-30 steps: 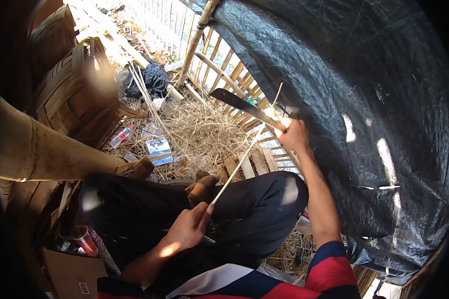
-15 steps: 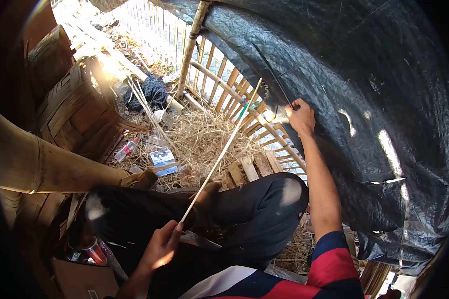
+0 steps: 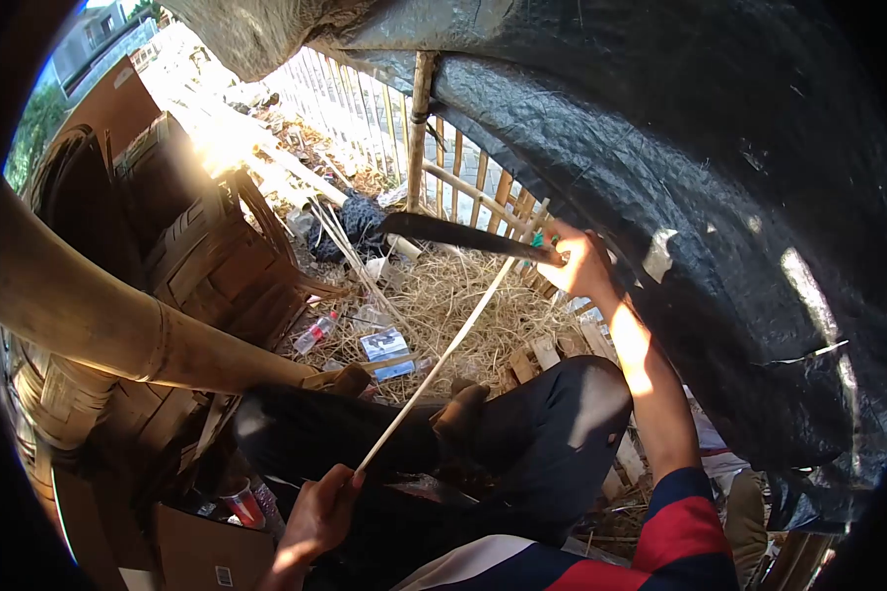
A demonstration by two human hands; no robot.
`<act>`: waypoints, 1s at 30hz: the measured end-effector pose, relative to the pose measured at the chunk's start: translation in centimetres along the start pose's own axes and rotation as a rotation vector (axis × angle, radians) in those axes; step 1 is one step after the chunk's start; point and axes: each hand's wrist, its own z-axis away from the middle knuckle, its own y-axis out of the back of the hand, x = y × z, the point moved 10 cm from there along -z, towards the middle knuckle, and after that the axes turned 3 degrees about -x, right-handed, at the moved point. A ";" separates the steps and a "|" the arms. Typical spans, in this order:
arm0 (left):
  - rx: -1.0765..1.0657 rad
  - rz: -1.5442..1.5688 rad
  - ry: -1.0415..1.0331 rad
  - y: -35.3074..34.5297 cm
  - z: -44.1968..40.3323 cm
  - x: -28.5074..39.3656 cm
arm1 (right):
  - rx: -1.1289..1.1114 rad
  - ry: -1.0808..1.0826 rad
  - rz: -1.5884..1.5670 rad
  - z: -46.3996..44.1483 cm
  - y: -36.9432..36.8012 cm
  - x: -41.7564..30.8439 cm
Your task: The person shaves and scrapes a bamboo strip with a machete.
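Low in the head view, my left hand (image 3: 317, 510) is closed on the near end of a long, thin bamboo strip (image 3: 443, 355). The strip slants up and away to the right, with a bit of green (image 3: 537, 238) near its far end. My right hand (image 3: 583, 261) grips a machete (image 3: 453, 232) by its handle, and the dark blade points left. Blade and strip cross in view close to that hand; whether they touch I cannot tell. The handle is mostly hidden by my fingers.
Straw and shavings (image 3: 463, 286) cover the ground beyond my knees. A thick bamboo pole (image 3: 158, 340) and woven baskets (image 3: 227, 266) stand left. Black plastic sheeting (image 3: 739, 197) hangs right, by a bamboo fence (image 3: 453, 163). A plastic bottle (image 3: 315, 333) lies among litter.
My right hand has turned the machete from pointing up along the sheeting to pointing left across the strip's far end. The left hand keeps its hold. The view has shifted.
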 end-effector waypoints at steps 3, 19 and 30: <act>0.085 -0.014 0.078 0.7 1.7 -1.1 | 0.117 -0.399 -0.148 0.1 1.8 4.4; -0.008 0.631 -0.318 2.8 -9.8 10.0 | 0.144 -0.055 -0.578 -1.9 6.2 -10.1; -0.129 0.978 -0.304 2.6 -14.6 11.5 | 0.130 0.363 -0.116 -1.9 1.3 -19.7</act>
